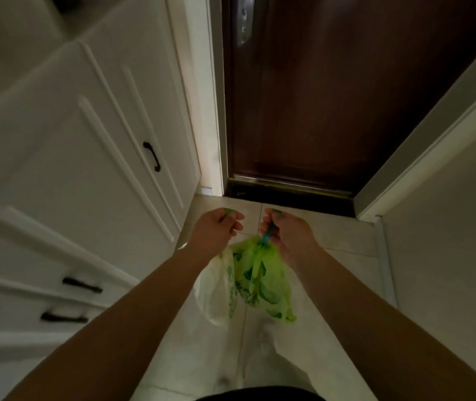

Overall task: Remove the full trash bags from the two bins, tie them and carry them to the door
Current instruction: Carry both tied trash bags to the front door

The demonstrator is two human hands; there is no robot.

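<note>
Two trash bags hang side by side over the tiled floor, just short of the dark brown door point(332, 96). My left hand point(216, 228) is shut on the top of a pale white bag point(215, 290) that hangs under my wrist. My right hand point(286, 231) is shut on the twisted neck of a bright green bag point(263, 276). Both bags are off the floor and touch each other. The hands are a short gap apart, at about the same height.
White cabinets point(66, 157) with black handles line the left side. A white wall and door frame point(445, 180) close in the right. The door's metal threshold point(289, 185) lies just ahead, with a lock plate point(244, 21) high on the door. Pale floor tiles point(343, 235) lie underfoot.
</note>
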